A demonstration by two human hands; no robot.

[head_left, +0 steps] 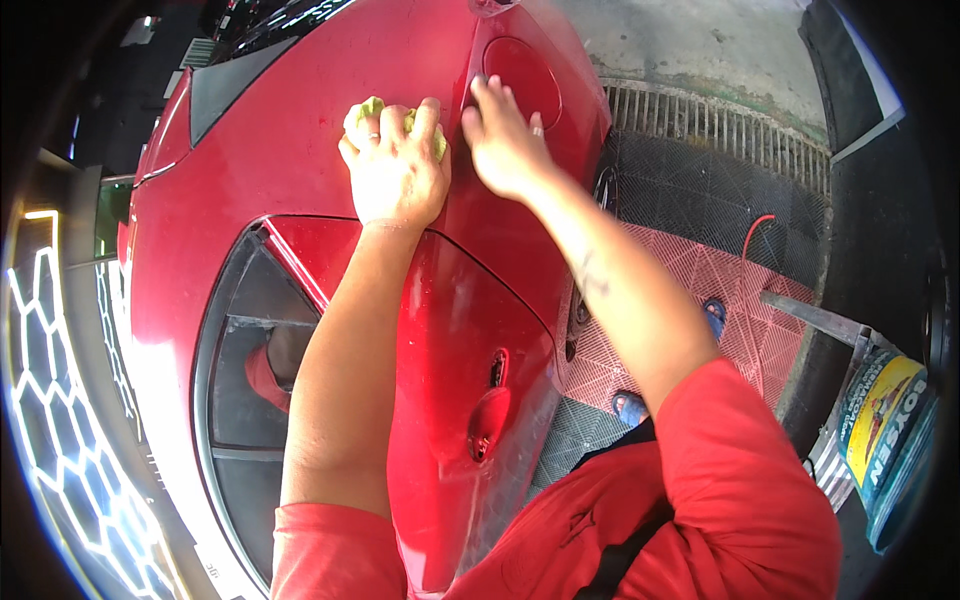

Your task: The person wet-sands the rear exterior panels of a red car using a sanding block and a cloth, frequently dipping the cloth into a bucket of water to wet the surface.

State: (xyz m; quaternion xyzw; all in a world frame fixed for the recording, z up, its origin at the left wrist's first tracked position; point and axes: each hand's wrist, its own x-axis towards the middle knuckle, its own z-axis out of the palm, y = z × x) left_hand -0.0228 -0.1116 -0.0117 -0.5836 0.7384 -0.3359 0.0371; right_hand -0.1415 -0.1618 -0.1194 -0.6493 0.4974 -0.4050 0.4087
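Note:
My left hand (392, 160) grips a crumpled pale yellow-green cloth (365, 112) against the red car's upper rear body panel (290, 110). Beside it, my right hand (505, 140) rests on or hovers over the panel, fingers extended and apart, at the edge of a round fuel flap (525, 65); whether it touches is unclear. Below my wrists are a side window (245, 370) and a red door (445, 330) with a door handle recess (488, 420).
Drain grating (720, 130) runs beside the car over red and black floor mats (760, 350). A red hose (750, 235), a grey metal frame (810, 315) and a blue-and-yellow bucket (880, 440) stand at the right. Hexagonal lights (45, 330) glow at the left.

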